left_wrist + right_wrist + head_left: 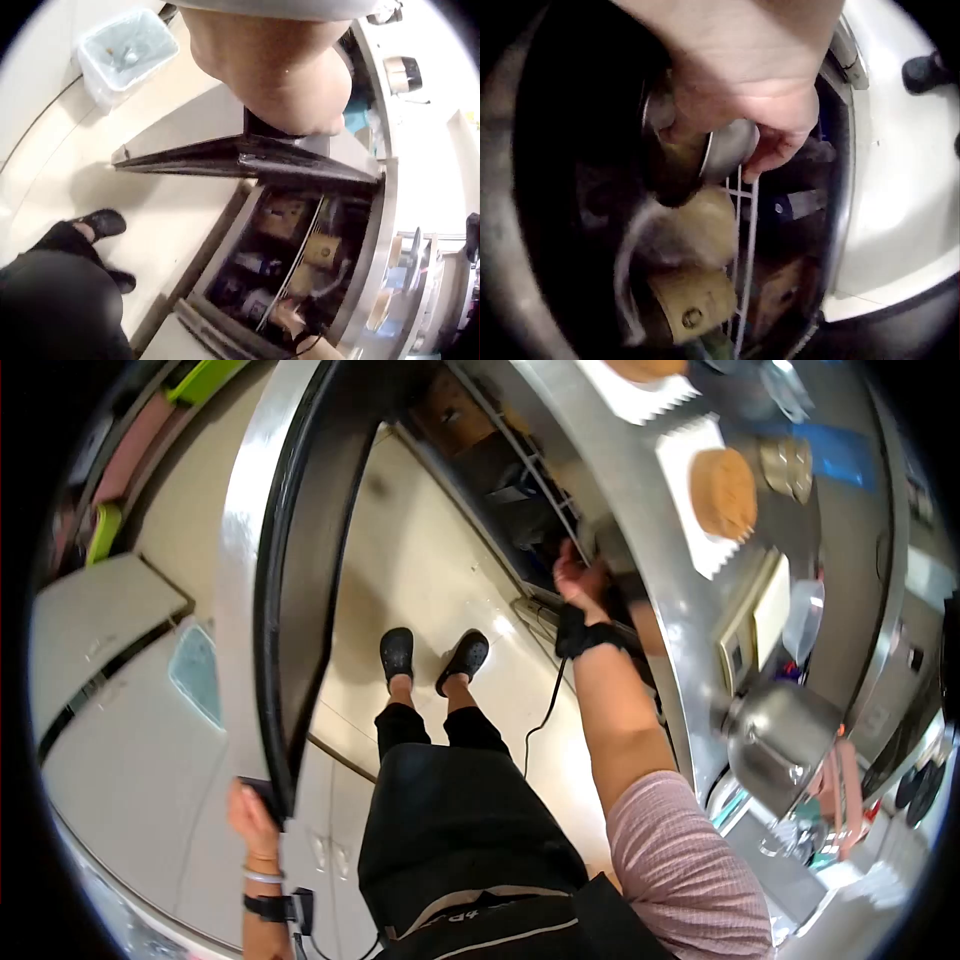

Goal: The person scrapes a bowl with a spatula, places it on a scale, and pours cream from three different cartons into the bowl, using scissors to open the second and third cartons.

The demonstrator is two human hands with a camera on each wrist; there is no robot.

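Observation:
My left hand (252, 820) grips the edge of an open steel fridge door (243, 560), its fingers curled over the dark rim in the left wrist view. My right hand (580, 578) reaches low into the dark fridge below the counter. Up close in the right wrist view, its thumb and fingers pinch a round, shiny metal container (731, 154), partly covered by the hand. Below that lie a tan package with a round mark (694, 306) and a pale yellowish bundle (709, 221). A white wire rack (741, 277) runs beside them.
Two brown round cakes on white paper, one a whole cake (724, 495), stand on the steel counter (640, 490). A scale (752, 620) and a steel mixer bowl (785, 735) are farther along. A lined bin (127, 56) stands on the floor. A cable (548, 710) hangs near the legs.

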